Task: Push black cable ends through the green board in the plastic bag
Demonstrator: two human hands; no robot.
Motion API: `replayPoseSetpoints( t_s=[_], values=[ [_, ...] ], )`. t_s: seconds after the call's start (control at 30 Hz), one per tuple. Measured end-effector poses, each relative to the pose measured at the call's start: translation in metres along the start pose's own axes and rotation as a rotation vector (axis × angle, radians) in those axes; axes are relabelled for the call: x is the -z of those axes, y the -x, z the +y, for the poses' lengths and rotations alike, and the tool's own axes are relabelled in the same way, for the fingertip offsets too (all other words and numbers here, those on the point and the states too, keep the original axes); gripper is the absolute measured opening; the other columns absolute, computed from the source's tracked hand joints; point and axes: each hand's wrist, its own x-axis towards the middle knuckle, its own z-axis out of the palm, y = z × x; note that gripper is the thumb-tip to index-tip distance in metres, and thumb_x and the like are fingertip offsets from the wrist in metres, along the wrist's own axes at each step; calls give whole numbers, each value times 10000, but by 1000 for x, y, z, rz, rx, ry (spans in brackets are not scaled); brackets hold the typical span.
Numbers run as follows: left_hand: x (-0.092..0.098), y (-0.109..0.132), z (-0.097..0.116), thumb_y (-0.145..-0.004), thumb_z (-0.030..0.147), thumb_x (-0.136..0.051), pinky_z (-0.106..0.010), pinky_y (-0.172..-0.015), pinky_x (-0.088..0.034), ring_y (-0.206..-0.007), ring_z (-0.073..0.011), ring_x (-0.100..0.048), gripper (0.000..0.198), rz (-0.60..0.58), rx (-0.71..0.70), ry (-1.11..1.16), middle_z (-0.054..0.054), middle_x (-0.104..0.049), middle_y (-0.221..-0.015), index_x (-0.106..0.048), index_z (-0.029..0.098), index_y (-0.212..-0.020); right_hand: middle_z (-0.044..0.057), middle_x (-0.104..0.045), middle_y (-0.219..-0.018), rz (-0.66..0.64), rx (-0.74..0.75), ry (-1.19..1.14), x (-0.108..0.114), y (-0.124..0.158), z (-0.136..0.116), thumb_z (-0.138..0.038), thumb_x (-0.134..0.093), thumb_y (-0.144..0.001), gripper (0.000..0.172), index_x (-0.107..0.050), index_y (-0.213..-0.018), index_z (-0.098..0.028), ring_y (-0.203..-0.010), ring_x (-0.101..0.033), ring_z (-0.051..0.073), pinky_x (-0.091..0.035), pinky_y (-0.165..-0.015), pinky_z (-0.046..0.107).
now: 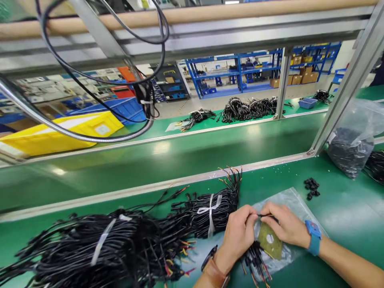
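My left hand (240, 229) pinches a thin black cable (259, 215), its fingers closed. Opposite it, my right hand (283, 222) grips the wire end of the same cable, where yellow and dark wires show. Beneath my hands lies a clear plastic bag (295, 204) with an olive-green piece (270, 240) that has a round hole. Short black cables (255, 258) with bare coloured wire ends lie just below my left hand. Left of it rests a black cable bundle (210, 212) tied with white strips.
A larger tied cable pile (99, 248) covers the left of the green bench. Small black parts (312, 188) lie at the right, near a filled plastic bag (352, 146). A metal post (345, 84) and hanging cables (105, 108) stand ahead. A yellow bin (60, 134) sits beyond.
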Motion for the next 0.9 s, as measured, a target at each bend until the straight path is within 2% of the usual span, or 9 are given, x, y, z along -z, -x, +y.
replayPoseSetpoints(
  t_s=[0.23,0.43,0.57,0.7,0.9],
  values=[
    [-4,2,2,-930,130,-475,-238,-627,-372,-641,-127,-549,193,40,-10,10,18,-586,-689,-539,199,-761,43,-650,-926,0,71,33,-6,4,3,-204,-443,-1054,123,-564,-1065,-221,-828,-603,203,-448,-741,328],
    [-9,2,1,-939,138,-479,-243,-610,-371,-625,-128,-545,197,41,6,23,19,-587,-680,-540,199,-762,37,-657,-908,43,41,42,-13,3,-1,-197,-450,-1053,128,-576,-1041,-218,-809,-608,196,-450,-735,322],
    [-5,0,3,-972,171,-480,-250,-652,-404,-682,-141,-579,180,7,1,20,5,-619,-743,-573,200,-820,27,-691,-939,39,-16,-16,-7,1,-3,-224,-487,-1054,113,-599,-1064,-228,-836,-648,191,-471,-753,314],
    [1,-1,6,-998,189,-452,-276,-720,-434,-778,-167,-597,142,-74,-72,-45,-33,-637,-868,-583,193,-943,33,-709,-976,31,-38,-14,4,0,-4,-239,-508,-1049,96,-602,-1066,-229,-882,-672,199,-490,-766,315],
    [-2,0,1,-978,146,-448,-267,-645,-395,-676,-149,-565,186,-27,-92,-33,-5,-593,-739,-540,199,-825,46,-703,-958,-7,1,40,3,2,-2,-225,-469,-1055,126,-595,-1054,-225,-858,-664,212,-486,-742,331]
  ],
)
